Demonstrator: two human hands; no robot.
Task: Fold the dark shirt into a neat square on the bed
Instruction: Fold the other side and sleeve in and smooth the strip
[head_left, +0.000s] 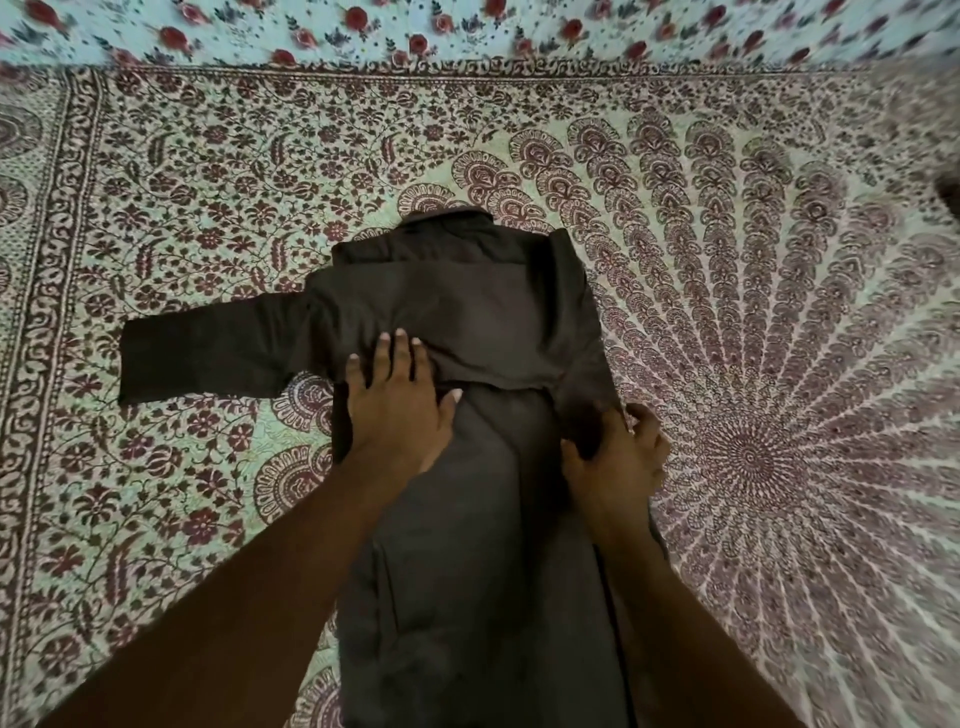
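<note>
The dark shirt (467, 301) lies flat on the patterned bedspread (753, 312), collar away from me and body running down to the bottom edge. One sleeve sticks out to the left; the other sleeve is folded across the chest. My left hand (397, 402) presses flat on the shirt with fingers spread, at the lower edge of the folded sleeve. My right hand (615, 457) grips the shirt's right side edge, thumb on top and fingers curled under the cloth.
The bedspread has a maroon floral print and a radial fan pattern to the right. A second sheet (467, 31) with red roses lies along the far edge. A dark object (951, 195) shows at the right border.
</note>
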